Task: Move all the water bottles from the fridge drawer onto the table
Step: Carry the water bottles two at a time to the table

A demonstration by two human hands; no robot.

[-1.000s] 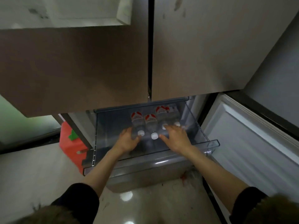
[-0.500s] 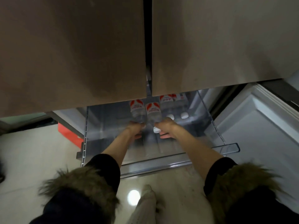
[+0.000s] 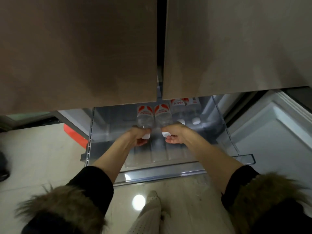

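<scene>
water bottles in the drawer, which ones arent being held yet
The two on the right: bottle and bottle lie untouched. The left hand grips one bottle, the right hand another.

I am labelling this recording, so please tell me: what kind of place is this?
Probably a home kitchen: a fridge with two doors, its clear drawer pulled open with water bottles inside, over a glossy tiled floor.

1. Four clear bottles lie on their sides in the drawer (image 3: 168, 173), white caps toward the front, red-and-white labels toward the back.
2. Left bottle (image 3: 145, 117) and second bottle (image 3: 162, 115) touch side by side, each gripped at the neck.
3. Third bottle (image 3: 178, 108) and fourth bottle (image 3: 194, 108) lie just right of them, partly hidden.
</scene>
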